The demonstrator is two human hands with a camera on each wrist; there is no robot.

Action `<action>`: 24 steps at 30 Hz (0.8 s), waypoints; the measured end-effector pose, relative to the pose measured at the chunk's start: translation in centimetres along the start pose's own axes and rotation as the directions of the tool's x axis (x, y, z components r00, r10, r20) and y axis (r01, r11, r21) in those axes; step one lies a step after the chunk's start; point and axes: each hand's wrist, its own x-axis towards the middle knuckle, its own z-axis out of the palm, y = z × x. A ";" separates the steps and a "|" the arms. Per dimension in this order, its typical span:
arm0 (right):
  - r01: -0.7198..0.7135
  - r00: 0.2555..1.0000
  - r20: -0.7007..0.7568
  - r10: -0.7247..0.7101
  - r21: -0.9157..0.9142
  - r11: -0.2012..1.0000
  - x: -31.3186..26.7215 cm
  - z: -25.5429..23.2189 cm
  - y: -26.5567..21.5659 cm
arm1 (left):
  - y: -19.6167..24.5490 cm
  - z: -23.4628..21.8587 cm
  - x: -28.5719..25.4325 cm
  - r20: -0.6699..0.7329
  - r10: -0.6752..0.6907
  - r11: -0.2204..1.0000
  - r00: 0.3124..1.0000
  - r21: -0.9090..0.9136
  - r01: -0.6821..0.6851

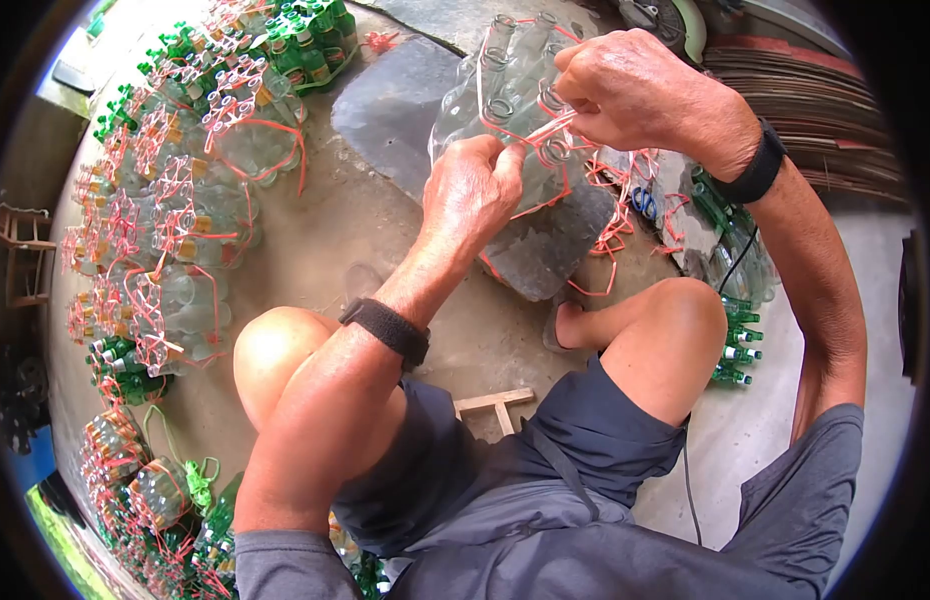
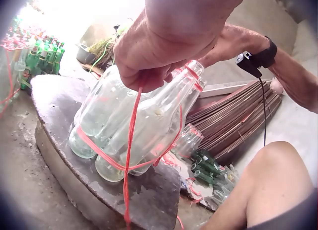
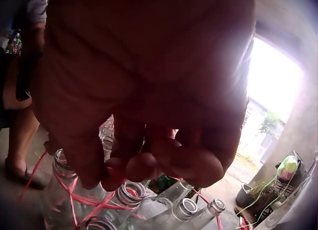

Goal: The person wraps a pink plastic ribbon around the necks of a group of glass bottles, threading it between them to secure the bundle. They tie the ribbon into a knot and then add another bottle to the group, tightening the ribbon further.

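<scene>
A bundle of clear glass bottles [image 1: 520,75] stands on a dark stone slab [image 1: 390,105] in front of the person. Red plastic twine [image 2: 130,155] wraps the bottles low down and crosses their necks. At the near side of the necks, the left hand [image 1: 473,192] pinches the twine, and a strand hangs below it in the left wrist view. Just to the right, the right hand [image 1: 645,95] grips twine with curled fingers, a short stretch running between both hands. Its palm [image 3: 144,76] fills much of the right wrist view, above the bottle mouths [image 3: 131,190].
Many tied bottle bundles [image 1: 185,225] line the left side, with green bottles [image 1: 310,50] at the back. Blue-handled scissors [image 1: 643,203] lie among loose twine right of the slab. Stacked flat sheets [image 1: 785,105] are at far right. A wooden frame [image 1: 495,402] shows between the legs.
</scene>
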 end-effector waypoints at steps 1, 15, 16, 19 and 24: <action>0.001 1.000 0.002 -0.001 0.001 1.000 0.0 0.0 0.2 | 0.0 0.0 -0.1 0.007 -0.004 0.998 1.000 0.061 0.003; -0.116 0.993 0.090 0.074 0.836 0.536 -0.9 2.0 1.7 | -0.2 -0.8 -0.1 0.069 -0.072 0.997 0.995 -0.014 0.073; -0.211 0.977 0.189 0.094 0.863 0.458 -1.2 2.1 2.0 | -0.3 -0.6 -0.1 0.067 -0.067 0.998 0.996 -0.014 0.068; -0.236 0.972 0.204 0.120 0.870 0.434 -1.0 3.0 2.4 | -0.3 -0.1 0.0 0.051 -0.042 0.999 0.998 0.008 0.041; -0.042 0.999 0.013 0.044 0.667 0.744 -0.3 3.8 3.9 | -0.2 0.6 0.3 0.035 0.017 0.990 0.999 -0.140 -0.012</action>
